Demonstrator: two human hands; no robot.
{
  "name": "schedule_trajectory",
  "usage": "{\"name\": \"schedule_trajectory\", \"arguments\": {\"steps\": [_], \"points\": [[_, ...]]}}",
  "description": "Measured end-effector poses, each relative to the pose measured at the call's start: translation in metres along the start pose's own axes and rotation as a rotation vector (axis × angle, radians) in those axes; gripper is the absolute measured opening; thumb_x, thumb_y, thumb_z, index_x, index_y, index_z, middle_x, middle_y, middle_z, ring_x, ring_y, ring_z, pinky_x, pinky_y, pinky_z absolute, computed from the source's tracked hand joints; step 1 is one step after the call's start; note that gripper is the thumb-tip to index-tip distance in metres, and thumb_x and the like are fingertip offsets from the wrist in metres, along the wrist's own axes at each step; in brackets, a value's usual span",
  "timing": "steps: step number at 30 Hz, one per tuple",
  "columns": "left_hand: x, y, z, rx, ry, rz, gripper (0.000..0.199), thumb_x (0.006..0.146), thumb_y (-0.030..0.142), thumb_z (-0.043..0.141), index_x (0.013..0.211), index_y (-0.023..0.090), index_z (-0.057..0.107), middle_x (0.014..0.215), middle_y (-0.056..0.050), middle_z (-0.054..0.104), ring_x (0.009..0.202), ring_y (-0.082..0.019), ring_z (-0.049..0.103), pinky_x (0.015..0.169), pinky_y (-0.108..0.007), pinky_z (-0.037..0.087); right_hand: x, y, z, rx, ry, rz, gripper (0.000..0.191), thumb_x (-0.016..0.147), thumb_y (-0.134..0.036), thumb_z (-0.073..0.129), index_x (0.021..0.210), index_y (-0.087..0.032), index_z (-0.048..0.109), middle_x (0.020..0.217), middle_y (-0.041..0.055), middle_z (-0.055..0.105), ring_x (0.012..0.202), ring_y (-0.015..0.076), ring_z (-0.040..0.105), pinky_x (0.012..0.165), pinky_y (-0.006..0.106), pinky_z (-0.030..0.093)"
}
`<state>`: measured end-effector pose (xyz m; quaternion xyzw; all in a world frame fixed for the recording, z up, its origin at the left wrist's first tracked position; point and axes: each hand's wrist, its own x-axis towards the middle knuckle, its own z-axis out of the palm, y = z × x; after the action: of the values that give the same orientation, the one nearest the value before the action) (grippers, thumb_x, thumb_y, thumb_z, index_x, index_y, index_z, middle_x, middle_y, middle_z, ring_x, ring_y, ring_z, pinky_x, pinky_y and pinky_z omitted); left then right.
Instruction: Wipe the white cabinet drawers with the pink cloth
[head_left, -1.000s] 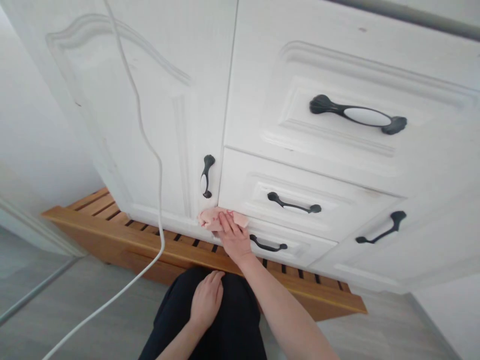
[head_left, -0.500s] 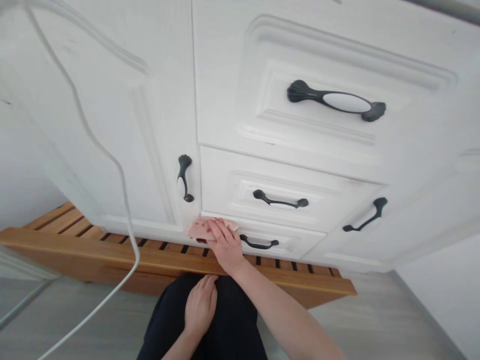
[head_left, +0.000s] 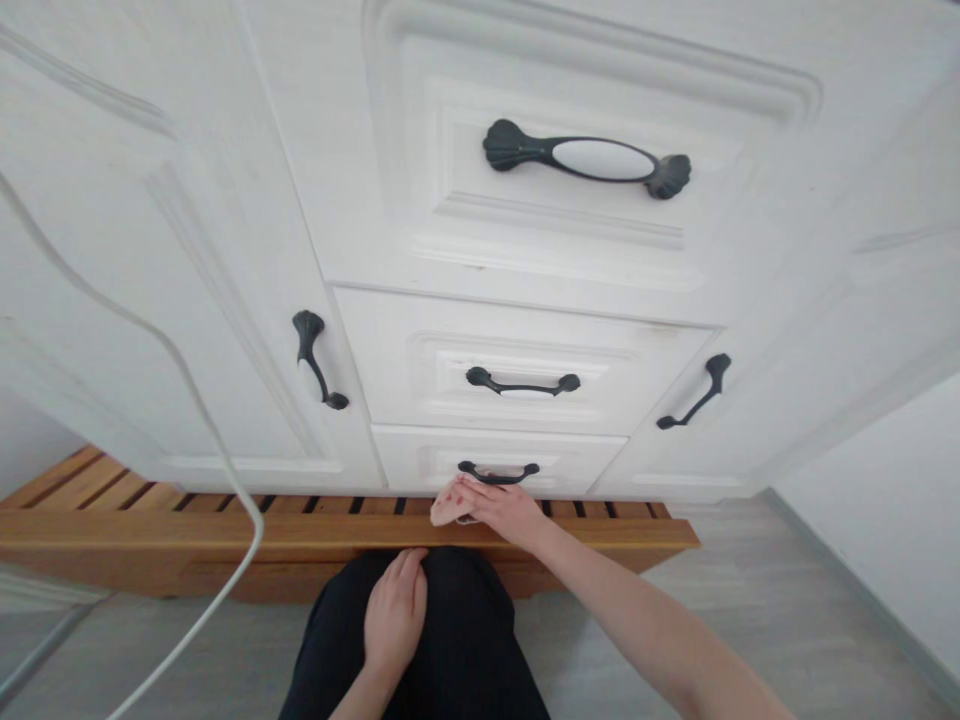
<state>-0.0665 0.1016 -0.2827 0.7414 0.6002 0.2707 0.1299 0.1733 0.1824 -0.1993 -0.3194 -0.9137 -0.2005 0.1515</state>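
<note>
1. Your right hand (head_left: 504, 508) has moved down from the drawer corner; its fingers now grip the pink cloth (head_left: 450, 507) beneath the bottom drawer's handle (head_left: 498, 473).
2. Your left hand (head_left: 394, 612) stays flat on your knee, holding nothing.

A small pale pink cloth (head_left: 448, 507) is lying bunched and crumpled under the fingers of the right hand (head_left: 501, 509), which is pressing it against the lower edge of the bottom drawer (head_left: 585, 462) of the white cabinet. The cloth is sitting just below and left of that drawer's black handle (head_left: 498, 472), above the wooden slatted platform (head_left: 150, 520). Only its left part is showing; it is probably folded over, though the view is too small to be sure.
</note>
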Motion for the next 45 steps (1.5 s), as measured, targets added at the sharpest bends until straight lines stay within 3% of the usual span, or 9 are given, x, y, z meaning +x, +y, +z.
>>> {"name": "schedule_trajectory", "arguments": {"steps": [10,22,26,31,34,36,39,42,45], "points": [[-0.002,-0.006,0.005,0.033,0.039,0.059,0.036,0.096,0.029,0.033,0.110,0.021,0.065,0.111,-0.006,0.072,0.103,-0.021,0.069,0.093,-0.038,0.056,-0.115,0.048,-0.051,0.053,-0.037,0.254,0.027,0.094,-0.017,0.056,0.113,-0.030,0.068,0.140,-0.0031,0.060,0.123,0.0163,0.055,0.101,0.037,0.045],[-0.008,-0.023,0.016,0.204,0.086,0.152,0.042,0.097,0.031,0.029,0.114,0.015,0.065,0.111,-0.009,0.075,0.104,-0.022,0.071,0.092,-0.038,0.059,-0.131,-0.018,-0.022,0.538,0.313,1.237,0.036,0.082,-0.012,0.048,0.098,-0.027,0.076,0.101,0.0101,0.067,0.102,0.0266,0.055,0.086,0.040,0.047],[-0.011,-0.027,0.016,0.140,0.073,0.139,0.044,0.095,0.033,0.030,0.112,0.015,0.066,0.111,-0.010,0.074,0.105,-0.024,0.071,0.093,-0.042,0.059,-0.145,-0.050,-0.032,0.871,0.425,1.417,0.031,0.073,-0.023,0.059,0.099,-0.019,0.076,0.087,0.0071,0.071,0.081,0.0245,0.064,0.077,0.037,0.051],[-0.037,0.036,0.004,-0.059,0.183,0.001,0.043,0.094,0.033,0.036,0.120,0.014,0.063,0.127,-0.017,0.061,0.119,-0.029,0.061,0.105,-0.053,0.050,-0.181,-0.116,-0.062,1.515,0.601,1.682,0.041,0.068,-0.041,0.069,0.100,-0.016,0.074,0.089,0.0080,0.075,0.080,0.0258,0.068,0.077,0.036,0.053],[-0.066,0.107,0.001,-0.276,-0.041,0.127,0.043,0.090,0.030,0.049,0.133,0.025,0.057,0.144,-0.013,0.049,0.136,-0.029,0.046,0.115,-0.055,0.039,-0.198,-0.143,-0.080,1.779,0.701,1.803,0.050,0.064,-0.044,0.077,0.107,-0.017,0.071,0.098,0.0083,0.075,0.091,0.0268,0.069,0.087,0.036,0.051],[-0.082,0.150,0.003,-0.506,-0.261,0.157,0.046,0.087,0.026,0.053,0.132,0.030,0.057,0.151,-0.010,0.042,0.141,-0.028,0.040,0.117,-0.052,0.035,-0.202,-0.146,-0.091,1.762,0.686,1.805,0.051,0.064,-0.042,0.079,0.108,-0.018,0.069,0.099,0.0079,0.075,0.092,0.0267,0.068,0.087,0.036,0.051],[-0.091,0.190,0.013,-0.908,-0.444,-0.086,0.049,0.080,0.027,0.061,0.129,0.027,0.059,0.146,-0.012,0.047,0.136,-0.029,0.046,0.111,-0.047,0.043,-0.202,-0.135,-0.106,1.538,0.553,1.696,0.046,0.068,-0.044,0.077,0.106,-0.018,0.068,0.096,0.0060,0.074,0.091,0.0256,0.067,0.084,0.035,0.051],[-0.088,0.197,0.027,-1.320,-0.587,-0.302,0.052,0.081,0.044,0.065,0.128,0.024,0.058,0.138,-0.013,0.057,0.129,-0.029,0.054,0.113,-0.048,0.041,-0.198,-0.119,-0.120,1.267,0.378,1.511,0.046,0.075,-0.049,0.071,0.109,-0.019,0.068,0.101,0.0068,0.073,0.098,0.0264,0.066,0.090,0.035,0.050],[-0.083,0.190,0.031,-1.555,-0.606,-0.303,0.060,0.081,0.054,0.067,0.132,0.025,0.055,0.142,-0.011,0.056,0.135,-0.029,0.049,0.118,-0.049,0.032,-0.196,-0.114,-0.130,1.184,0.227,1.361,0.051,0.079,-0.053,0.067,0.117,-0.020,0.068,0.120,0.0102,0.070,0.115,0.0291,0.062,0.102,0.037,0.046]]}}
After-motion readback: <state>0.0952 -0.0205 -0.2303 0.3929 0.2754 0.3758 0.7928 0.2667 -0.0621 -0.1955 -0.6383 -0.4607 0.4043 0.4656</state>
